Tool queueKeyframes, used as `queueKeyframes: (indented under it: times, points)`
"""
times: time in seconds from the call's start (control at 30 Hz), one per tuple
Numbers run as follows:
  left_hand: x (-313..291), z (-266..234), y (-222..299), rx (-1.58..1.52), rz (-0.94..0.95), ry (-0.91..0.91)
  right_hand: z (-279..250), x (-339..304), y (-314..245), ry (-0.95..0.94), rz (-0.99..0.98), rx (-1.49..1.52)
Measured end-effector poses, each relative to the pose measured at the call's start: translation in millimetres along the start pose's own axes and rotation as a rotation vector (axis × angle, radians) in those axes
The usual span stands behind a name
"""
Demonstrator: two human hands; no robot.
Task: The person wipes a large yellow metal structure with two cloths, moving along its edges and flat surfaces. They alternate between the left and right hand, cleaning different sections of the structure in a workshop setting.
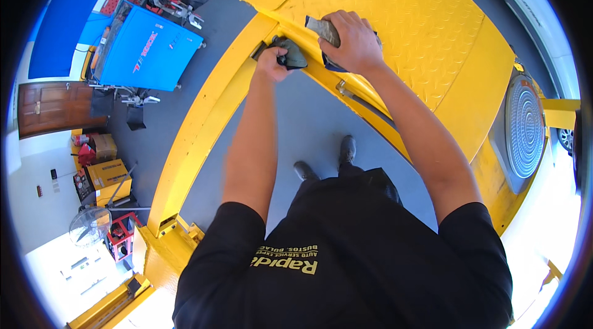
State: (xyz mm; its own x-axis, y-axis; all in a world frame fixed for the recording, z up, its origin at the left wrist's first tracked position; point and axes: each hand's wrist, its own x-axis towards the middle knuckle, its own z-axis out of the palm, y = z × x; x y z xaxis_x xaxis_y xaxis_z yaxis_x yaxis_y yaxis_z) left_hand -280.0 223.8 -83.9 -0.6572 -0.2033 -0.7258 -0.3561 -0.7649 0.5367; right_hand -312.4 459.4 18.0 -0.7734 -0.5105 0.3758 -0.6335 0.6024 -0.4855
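Observation:
My left hand (pixel 272 64) is closed at the inner edge of the curved yellow rail (pixel 207 106). Out of its fingers sticks a dark grey-green cloth (pixel 295 56), with a small black part beside it that I cannot make out. Just to the right, my right hand (pixel 355 42) wraps over a crumpled grey rag (pixel 325 29) with dark blue edges. That rag lies against the edge of the yellow tread-plate platform (pixel 395 14), and my palm hides much of it. The two hands are close together but apart.
A metal rod (pixel 364 103) runs along the platform's inner side. A round ridged turning plate (pixel 525 125) sits at the right. On the left stand a blue equipment cabinet (pixel 148 48), a yellow box (pixel 110 177) and a fan (pixel 90 226). A white vehicle (pixel 537 14) is at the far right.

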Motion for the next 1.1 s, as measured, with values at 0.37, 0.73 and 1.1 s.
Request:
queueKeyframes:
  times: [0.37,0.73,1.1]
  points:
    - [-47,-46,-21,0.319,0.644,0.117,6,2,9,0.071,0.024,0.098]
    - [-34,-3,-43,1.783,1.271,0.548,8,8,7,0.076,0.020,0.050]
    - [-31,-34,-40,1.556,1.026,0.320,4,10,3,0.040,0.065,-0.007]
